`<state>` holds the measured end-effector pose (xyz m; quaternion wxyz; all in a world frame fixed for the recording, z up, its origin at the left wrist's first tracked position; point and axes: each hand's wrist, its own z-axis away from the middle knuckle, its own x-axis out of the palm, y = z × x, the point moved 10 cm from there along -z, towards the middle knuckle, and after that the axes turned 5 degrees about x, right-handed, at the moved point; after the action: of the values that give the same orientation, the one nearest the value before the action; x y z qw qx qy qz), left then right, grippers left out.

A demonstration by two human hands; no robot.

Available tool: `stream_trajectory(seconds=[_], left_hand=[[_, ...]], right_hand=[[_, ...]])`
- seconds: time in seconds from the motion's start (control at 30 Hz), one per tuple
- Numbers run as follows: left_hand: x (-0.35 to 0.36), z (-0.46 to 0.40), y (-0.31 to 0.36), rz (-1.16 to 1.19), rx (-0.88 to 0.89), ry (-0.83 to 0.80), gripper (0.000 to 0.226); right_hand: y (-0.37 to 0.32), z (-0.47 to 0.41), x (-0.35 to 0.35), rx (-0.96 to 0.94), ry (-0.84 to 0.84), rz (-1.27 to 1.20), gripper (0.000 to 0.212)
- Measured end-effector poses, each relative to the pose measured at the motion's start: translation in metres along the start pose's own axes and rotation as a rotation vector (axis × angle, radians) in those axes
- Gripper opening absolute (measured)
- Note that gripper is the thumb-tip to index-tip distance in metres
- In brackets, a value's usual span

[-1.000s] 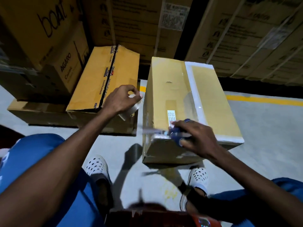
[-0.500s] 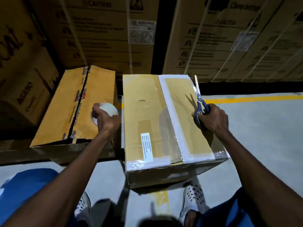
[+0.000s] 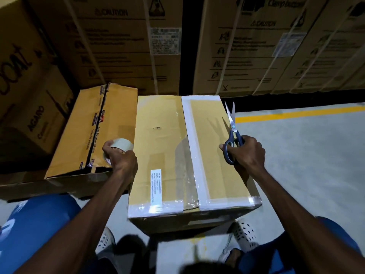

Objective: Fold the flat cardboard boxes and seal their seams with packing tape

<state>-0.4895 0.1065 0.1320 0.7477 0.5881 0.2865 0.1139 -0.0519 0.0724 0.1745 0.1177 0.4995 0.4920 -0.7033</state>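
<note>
Taped cardboard box (image 3: 167, 151) on the grey floor (image 3: 306, 155)

Glossy tape bands its seams. Left hand (image 3: 120, 159) grips a round tape roll (image 3: 120, 147) at its left edge; right hand (image 3: 246, 153) holds blue-handled steel scissors (image 3: 232, 133) at its right edge.

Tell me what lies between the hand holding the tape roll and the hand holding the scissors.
In the head view, the taped top of the tall brown cardboard box spans between the left hand with the beige tape roll and the right hand with blue-handled scissors.

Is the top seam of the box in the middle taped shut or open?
Taped shut: white tape runs along the box seam, flaps flat.
</note>
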Motion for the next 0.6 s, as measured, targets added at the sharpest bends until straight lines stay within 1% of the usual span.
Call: stream_trajectory(seconds=[0.07, 0.2, 0.37, 0.47, 0.53, 0.6], left_hand=[[-0.015, 0.008, -0.006, -0.014, -0.009, -0.013, 0.062], [-0.049, 0.022, -0.025, 0.032, -0.057, -0.024, 0.062], [-0.07, 0.032, -0.05, -0.033, -0.049, -0.164, 0.059], [-0.072, 0.034, -0.052, 0.011, -0.081, -0.231, 0.064], [-0.077, 0.03, -0.044, 0.036, -0.084, -0.223, 0.064], [-0.08, 0.022, -0.025, 0.072, -0.043, -0.206, 0.059]], right_hand=[[-0.001, 0.018, -0.001, -0.015, -0.027, 0.019, 0.054], [-0.006, 0.056, -0.011, -0.05, -0.083, 0.061, 0.064], [0.015, 0.096, -0.008, -0.019, -0.207, 0.174, 0.064], [0.023, 0.102, -0.01, -0.036, -0.191, 0.187, 0.058], [0.019, 0.098, -0.017, -0.073, -0.144, 0.205, 0.05], [0.005, 0.092, -0.025, -0.149, -0.07, 0.22, 0.047]])
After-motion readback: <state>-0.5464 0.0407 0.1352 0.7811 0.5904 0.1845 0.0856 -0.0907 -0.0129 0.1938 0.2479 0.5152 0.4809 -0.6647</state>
